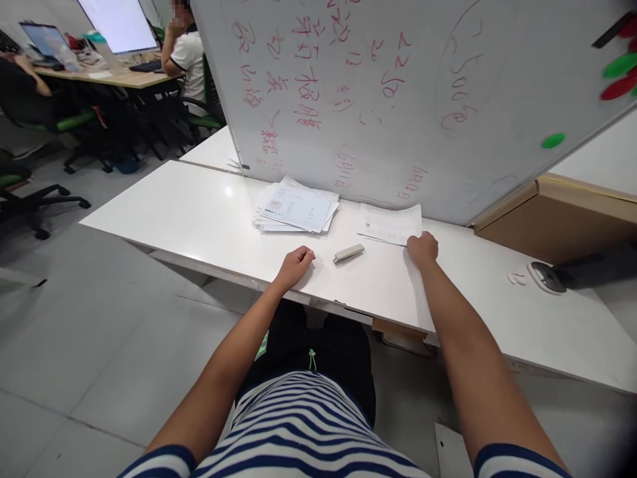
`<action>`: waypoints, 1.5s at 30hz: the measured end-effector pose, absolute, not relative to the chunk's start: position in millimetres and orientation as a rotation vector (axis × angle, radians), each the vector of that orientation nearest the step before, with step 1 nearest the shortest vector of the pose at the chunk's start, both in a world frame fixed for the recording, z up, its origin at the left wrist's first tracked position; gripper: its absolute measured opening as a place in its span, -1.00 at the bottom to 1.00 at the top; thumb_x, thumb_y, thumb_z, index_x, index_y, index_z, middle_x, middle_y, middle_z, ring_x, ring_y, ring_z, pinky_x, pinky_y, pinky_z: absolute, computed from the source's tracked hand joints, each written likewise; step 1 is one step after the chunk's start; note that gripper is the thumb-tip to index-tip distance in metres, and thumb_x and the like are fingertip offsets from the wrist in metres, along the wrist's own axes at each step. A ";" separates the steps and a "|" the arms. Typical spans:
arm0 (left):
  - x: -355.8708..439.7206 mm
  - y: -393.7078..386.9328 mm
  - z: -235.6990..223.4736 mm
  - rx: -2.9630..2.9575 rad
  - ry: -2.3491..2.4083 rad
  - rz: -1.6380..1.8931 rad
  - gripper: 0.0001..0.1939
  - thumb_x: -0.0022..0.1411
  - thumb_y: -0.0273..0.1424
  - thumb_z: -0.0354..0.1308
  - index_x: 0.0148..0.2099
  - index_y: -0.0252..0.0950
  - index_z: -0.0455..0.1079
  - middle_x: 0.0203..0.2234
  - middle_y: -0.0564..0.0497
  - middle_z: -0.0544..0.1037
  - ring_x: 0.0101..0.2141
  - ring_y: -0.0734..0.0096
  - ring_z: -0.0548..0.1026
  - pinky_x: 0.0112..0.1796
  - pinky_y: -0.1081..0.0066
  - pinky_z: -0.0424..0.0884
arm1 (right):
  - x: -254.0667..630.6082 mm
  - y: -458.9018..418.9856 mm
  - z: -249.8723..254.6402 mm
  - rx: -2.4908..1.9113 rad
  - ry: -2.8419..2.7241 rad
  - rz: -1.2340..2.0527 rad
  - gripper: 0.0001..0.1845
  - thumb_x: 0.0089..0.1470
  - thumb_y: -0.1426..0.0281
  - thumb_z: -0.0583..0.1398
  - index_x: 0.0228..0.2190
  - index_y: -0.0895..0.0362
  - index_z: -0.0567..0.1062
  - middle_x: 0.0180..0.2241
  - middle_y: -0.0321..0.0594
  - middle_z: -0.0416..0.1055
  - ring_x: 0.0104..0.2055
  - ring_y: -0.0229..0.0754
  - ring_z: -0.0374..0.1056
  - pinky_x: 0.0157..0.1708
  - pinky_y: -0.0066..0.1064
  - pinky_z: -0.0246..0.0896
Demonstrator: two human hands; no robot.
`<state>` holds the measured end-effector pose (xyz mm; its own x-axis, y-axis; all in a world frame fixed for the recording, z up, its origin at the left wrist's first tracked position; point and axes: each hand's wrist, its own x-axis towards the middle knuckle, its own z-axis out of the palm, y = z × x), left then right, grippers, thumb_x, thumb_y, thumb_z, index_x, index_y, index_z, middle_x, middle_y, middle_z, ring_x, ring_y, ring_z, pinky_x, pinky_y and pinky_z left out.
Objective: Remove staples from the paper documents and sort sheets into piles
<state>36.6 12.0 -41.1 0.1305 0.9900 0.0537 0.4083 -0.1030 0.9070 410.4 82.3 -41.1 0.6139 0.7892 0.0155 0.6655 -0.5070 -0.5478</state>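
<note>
My right hand (pixel 423 249) pinches the near right corner of some printed paper sheets (pixel 391 224), which lie partly lifted by the whiteboard. On the desk's near side rests my left hand (pixel 296 267), its fingers curled in and nothing showing in them. Between my hands lies a small pale stapler (pixel 349 253), touched by neither. An uneven stack of printed papers (pixel 297 207) sits beyond my left hand, against the foot of the whiteboard.
A whiteboard (pixel 318 106) with red writing stands along the back of the white desk (pixel 174 206). To the right are a cardboard box (pixel 527 219) and a computer mouse (pixel 547 277). A seated person (pixel 192 63) is at another desk, far left.
</note>
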 end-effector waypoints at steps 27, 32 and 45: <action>33.8 14.7 -49.0 1.593 1.292 1.032 -0.75 0.28 -0.25 -0.02 -0.37 -0.24 0.36 -0.57 0.12 0.37 -0.47 0.43 0.35 -0.35 0.43 0.28 | 163.8 126.9 -18.2 -2.066 -1.518 0.727 -0.24 -0.11 0.14 0.35 0.02 0.27 0.26 0.01 0.20 0.41 0.05 0.14 0.36 -0.01 -0.12 0.27; 32.5 15.0 -48.1 1.572 1.288 1.023 -0.74 0.28 -0.24 -0.02 -0.37 -0.24 0.36 -0.54 0.10 0.41 -0.44 0.41 0.37 -0.33 0.43 0.29 | 174.6 134.1 -26.0 -2.003 -1.453 0.801 -0.59 -0.03 0.28 0.29 -0.15 0.20 0.40 -0.23 -0.01 0.53 -0.22 -0.05 0.47 -0.24 -0.27 0.36; 32.4 14.4 -47.3 1.553 1.256 1.044 -0.74 0.28 -0.24 -0.02 -0.36 -0.24 0.37 -0.57 0.12 0.35 -0.46 0.43 0.35 -0.35 0.43 0.26 | 210.8 124.3 -16.5 -1.920 -1.504 0.686 -0.79 0.06 0.29 0.18 -0.57 0.07 0.38 -0.51 -0.15 0.43 -0.30 -0.04 0.38 -0.23 -0.25 0.30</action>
<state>32.4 14.4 -47.3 0.1434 0.9858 0.0879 0.2671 -0.1241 0.9557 210.8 124.3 -16.5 0.2246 0.9738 -0.0346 0.6644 -0.1791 -0.7256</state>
